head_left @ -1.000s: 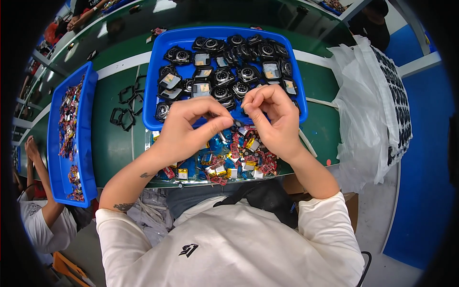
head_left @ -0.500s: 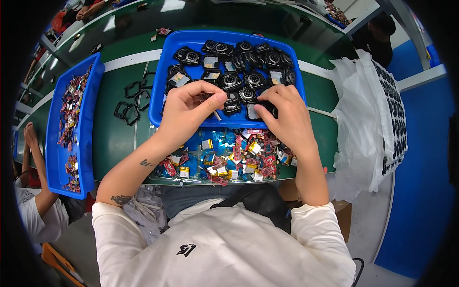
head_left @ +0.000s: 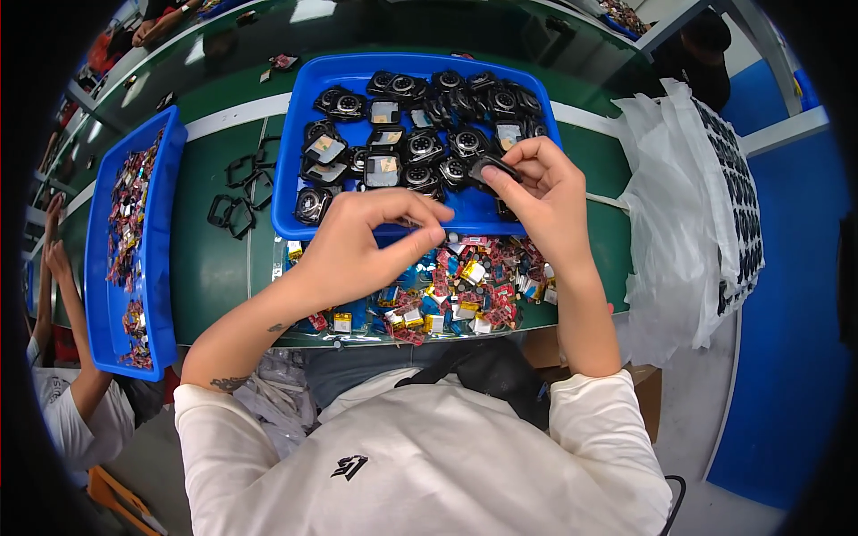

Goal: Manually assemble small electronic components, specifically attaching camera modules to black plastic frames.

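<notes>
My right hand [head_left: 547,189] pinches a black smartwatch body [head_left: 492,167], holding it tilted over the right part of the blue tray [head_left: 279,210]. To its left, my left hand [head_left: 375,234] is closed, thumb and forefinger together above the tray's near edge. What it grips is mostly hidden; only a small greyish tip [head_left: 452,238] shows by the fingertips. In the tray lie many more smartwatch bodies [head_left: 423,145], some with round sensor backs up, others with grey flat faces up. Just below the tray, loose small batteries [head_left: 342,322] and red circuit boards [head_left: 407,336] are heaped.
A long blue bin [head_left: 170,259] of small electronic parts stands at the left. Black frames [head_left: 234,214] lie between bin and tray on the green table [head_left: 201,295]. White plastic sheeting [head_left: 657,241] hangs at the right. Other people work at the left and far side.
My right hand has lifted a smartwatch body from the tray, moving slightly up. My left hand has come down and right, toward the tray's near edge, still closed.
</notes>
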Action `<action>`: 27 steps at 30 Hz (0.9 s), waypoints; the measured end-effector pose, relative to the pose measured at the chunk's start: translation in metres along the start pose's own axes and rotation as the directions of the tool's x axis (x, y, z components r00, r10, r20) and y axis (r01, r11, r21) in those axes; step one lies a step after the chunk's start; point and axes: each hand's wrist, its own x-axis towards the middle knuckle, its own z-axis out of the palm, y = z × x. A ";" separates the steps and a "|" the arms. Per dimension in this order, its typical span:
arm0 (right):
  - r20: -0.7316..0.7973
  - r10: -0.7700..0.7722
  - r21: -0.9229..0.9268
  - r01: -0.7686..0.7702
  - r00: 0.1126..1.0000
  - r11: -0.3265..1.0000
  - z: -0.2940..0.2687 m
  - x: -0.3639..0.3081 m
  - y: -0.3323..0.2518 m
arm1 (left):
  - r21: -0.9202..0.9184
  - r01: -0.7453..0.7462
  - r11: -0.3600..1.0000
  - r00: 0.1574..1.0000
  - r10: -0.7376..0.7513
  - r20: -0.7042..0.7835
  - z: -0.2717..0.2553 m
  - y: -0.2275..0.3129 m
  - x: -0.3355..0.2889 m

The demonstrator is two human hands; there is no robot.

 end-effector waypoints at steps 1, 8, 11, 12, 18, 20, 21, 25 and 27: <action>0.013 0.069 0.100 -0.070 0.998 0.993 0.000 -0.001 -0.003 | 0.076 -0.034 0.997 0.997 0.029 0.069 -0.002 0.002 -0.001; 0.190 0.122 0.255 -0.169 0.974 0.952 0.010 -0.010 -0.011 | -0.245 0.125 0.962 0.981 -0.157 -0.117 0.001 0.005 -0.003; 0.183 0.121 0.257 -0.166 0.976 0.952 0.013 -0.014 -0.012 | -0.232 0.116 0.966 0.982 -0.147 -0.121 0.004 0.002 -0.003; 0.179 0.106 0.268 -0.153 0.978 0.951 0.014 -0.014 -0.013 | -0.232 0.118 0.965 0.982 -0.148 -0.115 0.004 0.004 -0.003; 0.174 0.096 0.270 -0.141 0.980 0.952 0.013 -0.013 -0.011 | -0.019 0.364 0.931 0.882 -0.337 0.329 0.003 0.018 -0.006; 0.172 0.096 0.271 -0.141 0.980 0.952 0.013 -0.014 -0.011 | -0.043 0.267 0.963 0.933 -0.247 0.262 0.001 0.016 -0.006; 0.173 0.094 0.271 -0.139 0.980 0.952 0.013 -0.014 -0.010 | -0.041 0.267 0.963 0.932 -0.248 0.264 0.001 0.013 -0.006; 0.197 0.066 0.316 -0.127 0.978 0.940 0.015 -0.015 -0.009 | -0.251 0.178 0.952 0.979 -0.197 -0.055 0.000 0.004 -0.005; 0.312 0.079 0.323 -0.184 0.947 0.928 0.016 -0.016 -0.010 | -0.077 0.053 0.996 0.972 -0.069 -0.224 -0.001 0.000 -0.004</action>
